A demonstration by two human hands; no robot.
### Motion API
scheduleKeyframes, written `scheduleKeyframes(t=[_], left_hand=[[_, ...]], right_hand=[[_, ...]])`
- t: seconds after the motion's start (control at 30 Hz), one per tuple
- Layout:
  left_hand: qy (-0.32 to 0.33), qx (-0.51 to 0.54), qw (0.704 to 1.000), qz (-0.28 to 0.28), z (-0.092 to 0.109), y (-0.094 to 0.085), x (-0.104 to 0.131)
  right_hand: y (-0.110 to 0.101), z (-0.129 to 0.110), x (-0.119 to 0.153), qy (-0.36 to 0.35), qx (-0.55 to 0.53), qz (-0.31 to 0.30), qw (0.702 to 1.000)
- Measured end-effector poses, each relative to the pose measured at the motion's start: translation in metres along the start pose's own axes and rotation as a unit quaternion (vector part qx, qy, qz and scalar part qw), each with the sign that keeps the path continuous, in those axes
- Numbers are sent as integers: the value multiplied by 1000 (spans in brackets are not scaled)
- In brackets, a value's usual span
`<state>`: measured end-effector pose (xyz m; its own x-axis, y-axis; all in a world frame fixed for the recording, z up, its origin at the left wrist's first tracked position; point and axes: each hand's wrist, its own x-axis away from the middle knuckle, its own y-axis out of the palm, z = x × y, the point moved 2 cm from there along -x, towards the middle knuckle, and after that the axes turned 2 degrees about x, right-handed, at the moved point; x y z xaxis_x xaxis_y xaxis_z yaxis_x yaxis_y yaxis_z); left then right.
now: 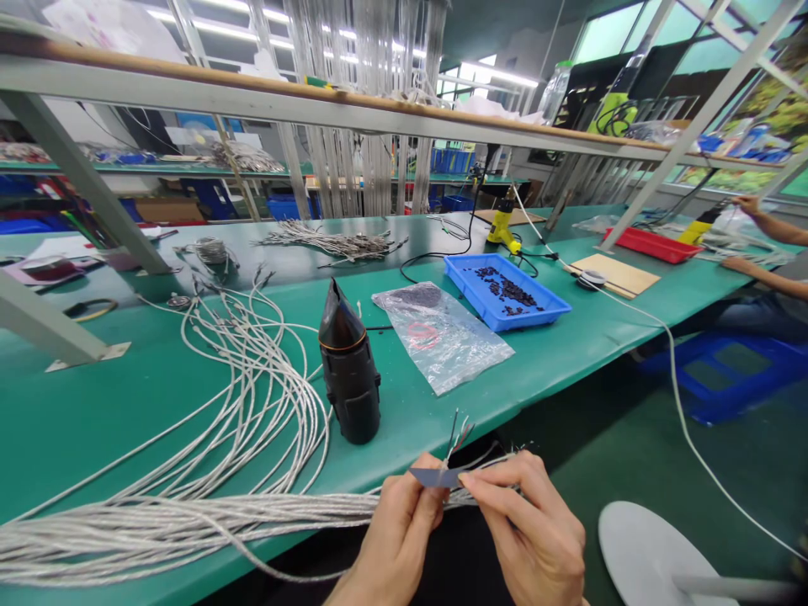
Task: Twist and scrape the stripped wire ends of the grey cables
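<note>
Blue tray (470,278) at 1 o'clock on green bench (568,337), with dark small parts (505,290) inside. Clear plastic bag (442,337) just beside, at 12 o'clock. At 6 o'clock, left hand (397,539) and right hand (536,530) both pinched closed on dark tape strip (435,477), around stripped cable end (455,438) of grey cable bundle (189,522).

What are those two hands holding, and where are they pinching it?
The left hand and right hand pinch a small dark strip by its two ends, at the stripped cable end.
</note>
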<state>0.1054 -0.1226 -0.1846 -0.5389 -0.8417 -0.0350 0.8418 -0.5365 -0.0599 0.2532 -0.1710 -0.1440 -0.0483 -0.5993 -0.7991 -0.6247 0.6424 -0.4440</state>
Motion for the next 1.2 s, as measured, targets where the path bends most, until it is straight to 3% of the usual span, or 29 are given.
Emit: scheduleKeyframes(t=[0.33,0.5,0.63,0.73,1.03,1.2], left_hand=[[-13,-29,999,-7,0,-3,-1],[-32,49,998,14,5,4,-4],[-61,145,988,6,14,10,-9],[-66,149,987,-14,17,10,-10],[-35,115,992,-37,18,6,-9],[-22,76,995,-53,20,6,-7]], right_hand=[[-1,-2,-2,-22,11,-6,1000],[4,-1,2,-14,32,9,999],[9,-1,1,40,16,57,997],[6,2,-1,89,-11,96,991],[3,12,2,183,-147,-29,972],[4,14,1,210,-183,-53,959]])
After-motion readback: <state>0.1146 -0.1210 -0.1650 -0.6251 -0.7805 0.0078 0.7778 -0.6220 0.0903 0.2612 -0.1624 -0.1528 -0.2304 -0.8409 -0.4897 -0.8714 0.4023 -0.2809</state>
